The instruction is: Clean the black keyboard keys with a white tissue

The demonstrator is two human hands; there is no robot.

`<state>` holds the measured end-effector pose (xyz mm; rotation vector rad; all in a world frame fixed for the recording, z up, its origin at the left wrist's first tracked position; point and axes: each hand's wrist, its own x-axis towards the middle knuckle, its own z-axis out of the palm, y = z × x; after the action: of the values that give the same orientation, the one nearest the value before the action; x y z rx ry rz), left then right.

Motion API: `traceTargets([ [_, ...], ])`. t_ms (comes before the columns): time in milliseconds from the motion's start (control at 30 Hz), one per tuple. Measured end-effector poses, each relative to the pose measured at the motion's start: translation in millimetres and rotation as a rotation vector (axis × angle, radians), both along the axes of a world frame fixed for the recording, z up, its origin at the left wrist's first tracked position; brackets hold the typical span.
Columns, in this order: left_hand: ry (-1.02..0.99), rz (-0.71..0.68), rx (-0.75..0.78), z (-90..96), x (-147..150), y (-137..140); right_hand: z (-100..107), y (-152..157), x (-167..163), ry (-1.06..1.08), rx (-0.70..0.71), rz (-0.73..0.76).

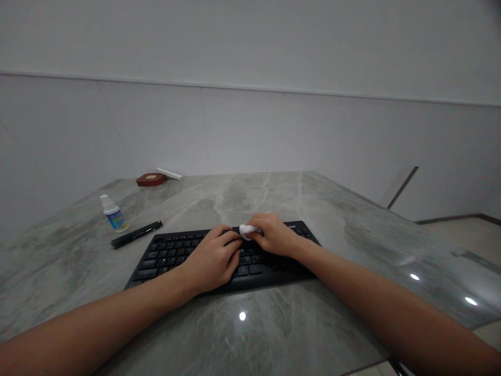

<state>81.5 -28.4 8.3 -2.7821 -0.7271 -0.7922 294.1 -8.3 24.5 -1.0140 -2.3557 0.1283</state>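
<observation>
Right hand (274, 235) pinching white wad (246, 230) — left hand (217, 257) spread on keyboard (166, 256); bottle (115, 215), case (151, 180) leftward.

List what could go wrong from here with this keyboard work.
The left hand, resting over the black keyboard, might press keys by accident. The white wad pinched in the right hand could snag on key edges or shed bits between them. The small spray bottle, standing off to the left, might tip if an arm swung into it.
</observation>
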Motion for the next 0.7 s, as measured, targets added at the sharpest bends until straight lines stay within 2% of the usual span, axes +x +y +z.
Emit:
traceTargets([
  [233,0.001,-0.003,0.006,-0.8,0.9,0.6,4.3,1.2,3.7,-0.088,0.011,-0.031],
  [400,-0.001,-0.005,-0.003,-0.1,0.6,-0.2,0.1,4.8,6.0,-0.055,0.045,-0.071],
  [700,-0.005,-0.008,-0.011,0.2,-0.2,-1.2,6.4,0.7,6.2,-0.070,0.011,0.000],
])
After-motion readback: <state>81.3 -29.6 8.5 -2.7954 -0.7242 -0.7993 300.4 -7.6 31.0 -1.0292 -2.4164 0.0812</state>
